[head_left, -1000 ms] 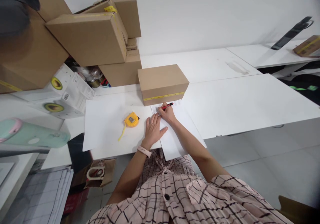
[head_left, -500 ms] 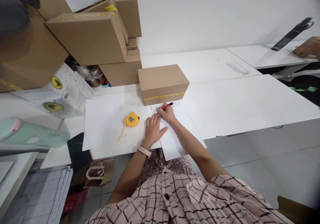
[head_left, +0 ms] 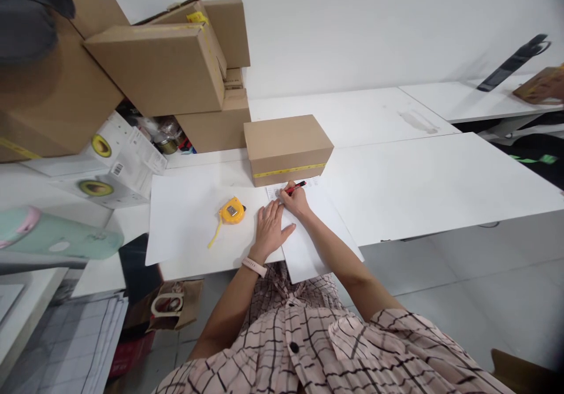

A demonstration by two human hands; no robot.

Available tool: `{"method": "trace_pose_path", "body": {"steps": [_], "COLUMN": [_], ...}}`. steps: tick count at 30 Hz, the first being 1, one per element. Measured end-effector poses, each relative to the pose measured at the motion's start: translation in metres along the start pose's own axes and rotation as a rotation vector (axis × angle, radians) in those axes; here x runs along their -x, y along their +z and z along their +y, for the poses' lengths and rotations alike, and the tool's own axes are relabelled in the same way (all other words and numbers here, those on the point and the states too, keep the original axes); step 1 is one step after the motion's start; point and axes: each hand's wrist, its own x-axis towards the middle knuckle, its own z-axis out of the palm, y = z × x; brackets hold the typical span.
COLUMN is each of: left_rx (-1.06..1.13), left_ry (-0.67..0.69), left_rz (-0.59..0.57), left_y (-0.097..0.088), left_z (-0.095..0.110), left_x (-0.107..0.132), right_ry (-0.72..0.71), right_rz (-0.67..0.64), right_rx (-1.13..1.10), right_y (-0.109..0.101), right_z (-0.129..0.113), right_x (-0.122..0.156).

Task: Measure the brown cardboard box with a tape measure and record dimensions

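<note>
My left hand (head_left: 269, 226) lies spread partly over the sheet (head_left: 304, 259); my right hand (head_left: 296, 201) pinches the pen (head_left: 298, 187), writing seemingly unfinished.

Bright, even light covers the table (head_left: 423, 177). From here, print on the sheet (head_left: 311, 247) before the taped box (head_left: 288, 144) blurs; far right of that box, a dark bottle (head_left: 509, 67) looks smeared.

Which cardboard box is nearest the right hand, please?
The closed box just beyond the right hand; the stacked boxes at left and another far right are farther.
</note>
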Motion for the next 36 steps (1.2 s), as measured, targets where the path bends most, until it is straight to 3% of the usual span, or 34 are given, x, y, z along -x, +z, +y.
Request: {"method": "trace_pose_path", "body": {"steps": [31,34,36], "left_rx": [0.010,0.016,0.032], "left_ry": [0.013,0.017,0.030], "left_rz": [0.024,0.033,0.060], "left_y": [0.002,0.003,0.007], "left_z": [-0.001,-0.003,-0.004], "left_x": [0.000,0.000,-0.001], "right_ry": [0.068,0.035,-0.048], "right_rz": [0.044,0.084,0.059], "right_rx": [-0.029,-0.030,0.061], "right_y": [0.001,-0.009,-0.027], "right_z": [-0.004,-0.011,-0.014], "right_x": [-0.001,0.005,0.014]}}
